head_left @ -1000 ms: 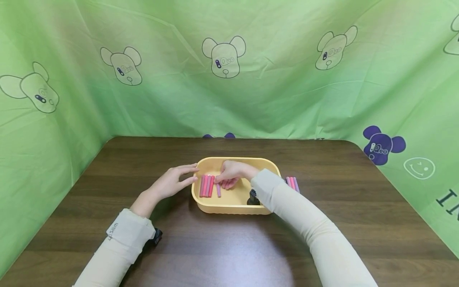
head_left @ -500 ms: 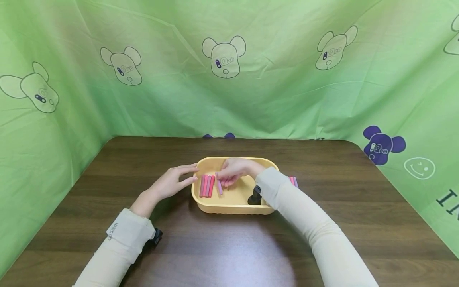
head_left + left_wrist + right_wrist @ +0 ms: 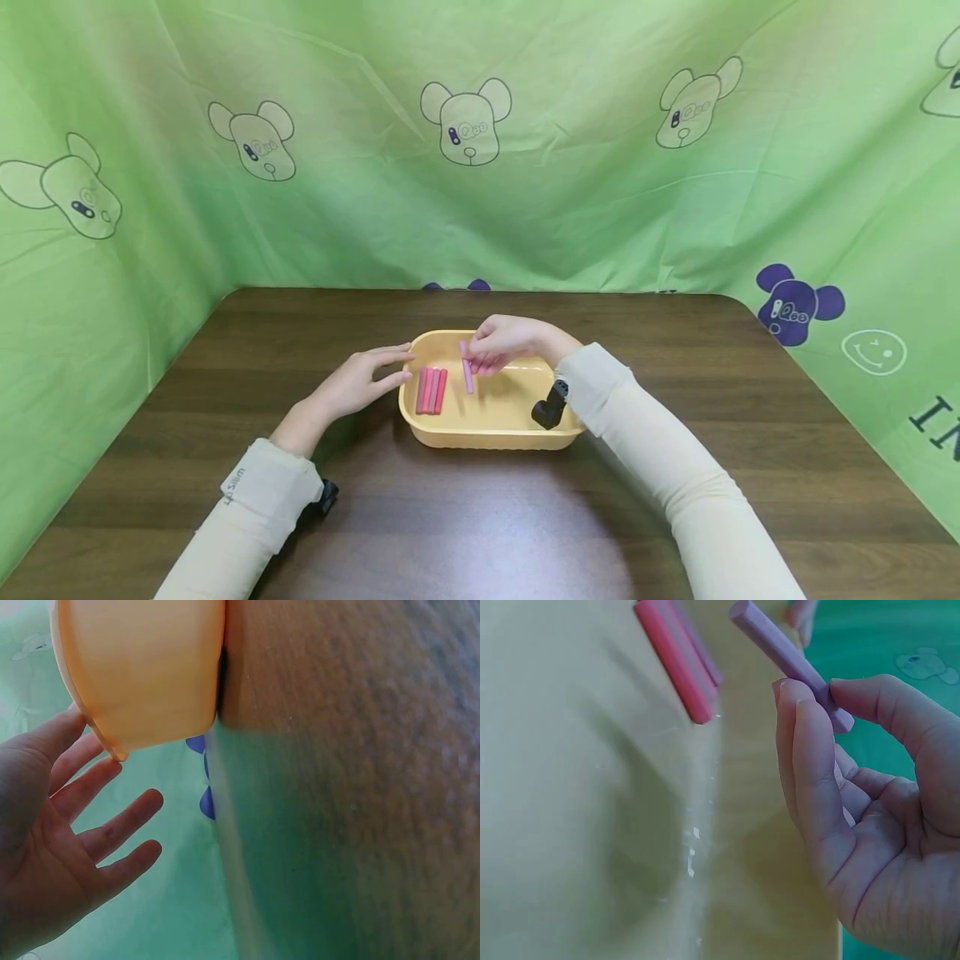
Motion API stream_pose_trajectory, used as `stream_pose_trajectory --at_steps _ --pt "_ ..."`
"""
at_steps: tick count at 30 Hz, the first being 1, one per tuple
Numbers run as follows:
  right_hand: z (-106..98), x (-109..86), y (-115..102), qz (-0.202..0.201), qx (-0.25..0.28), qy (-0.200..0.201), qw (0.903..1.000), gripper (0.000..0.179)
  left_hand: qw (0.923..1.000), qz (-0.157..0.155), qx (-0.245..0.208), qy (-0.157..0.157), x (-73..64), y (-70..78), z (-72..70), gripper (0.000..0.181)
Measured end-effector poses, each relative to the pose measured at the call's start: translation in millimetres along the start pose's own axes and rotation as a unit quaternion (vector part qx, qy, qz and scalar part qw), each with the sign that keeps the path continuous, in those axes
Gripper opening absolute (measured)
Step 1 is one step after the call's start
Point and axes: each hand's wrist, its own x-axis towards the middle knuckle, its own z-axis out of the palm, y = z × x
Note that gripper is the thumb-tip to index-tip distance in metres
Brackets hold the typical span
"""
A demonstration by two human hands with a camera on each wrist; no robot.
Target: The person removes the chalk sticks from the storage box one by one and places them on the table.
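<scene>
In the head view, my right hand (image 3: 501, 343) is raised over the yellow tub. Its thumb and fingertips pinch a slim purple stick (image 3: 467, 371), shaped like a pastel or chalk; the right wrist view shows the purple stick (image 3: 780, 649) held near one end, above the tub floor. A row of several pink and red sticks (image 3: 431, 391) lies side by side at the left inside the yellow tub (image 3: 487, 438). At the tub's left end, my left hand (image 3: 360, 382) touches the rim with spread fingers. The left wrist view shows that hand (image 3: 82, 825) gripping nothing.
The tub stands on a dark wooden table (image 3: 420, 517). A black wrist camera (image 3: 551, 406) on the right sleeve hangs over the tub's right side. Behind the table hangs a green printed curtain (image 3: 570, 208).
My right hand has lifted the purple stick off the tub floor, away from the row, moving up and slightly right. The left hand stays put. Sticks right of the tub are now hidden by the arm.
</scene>
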Motion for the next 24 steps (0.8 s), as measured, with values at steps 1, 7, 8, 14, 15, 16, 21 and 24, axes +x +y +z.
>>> stream_pose_trajectory --at_steps 1,7,8,14,15,16,21,24 --pt "-1.5 -1.7 -0.1 -0.002 0.003 0.002 1.0 0.025 1.0 0.0 0.0 0.001 -0.1 -0.2 0.0 0.041" --pt "-7.3 -9.4 1.0 -0.008 0.011 0.0 0.9999 0.026 1.0 -0.004 -0.001 -0.003 -0.6 -0.6 0.3 0.041" --pt "-7.7 -10.3 1.4 -0.007 0.012 -0.001 0.9999 0.026 1.0 -0.002 0.001 -0.003 -0.4 -1.2 0.8 0.041" --pt "-9.4 -14.5 3.8 -0.011 0.009 -0.001 0.9999 0.023 1.0 0.004 0.004 0.002 0.2 -1.6 2.2 0.041" --pt "-9.8 -15.5 4.1 -0.013 0.008 -0.002 0.9999 0.024 1.0 0.004 0.003 0.003 0.1 -1.0 2.0 0.041" --pt "-10.2 -16.4 4.5 -0.015 0.008 -0.003 0.9999 0.024 1.0 0.004 0.004 0.004 0.1 -1.0 2.0 0.041" --pt "-12.6 -21.9 6.9 -0.015 0.011 0.002 0.9998 0.025 1.0 0.004 0.005 0.004 0.1 -0.8 2.2 0.041" --pt "-14.2 -24.6 9.7 -0.013 0.007 0.007 0.9999 0.025 1.0 0.004 0.005 0.003 0.0 -0.6 2.0 0.041"
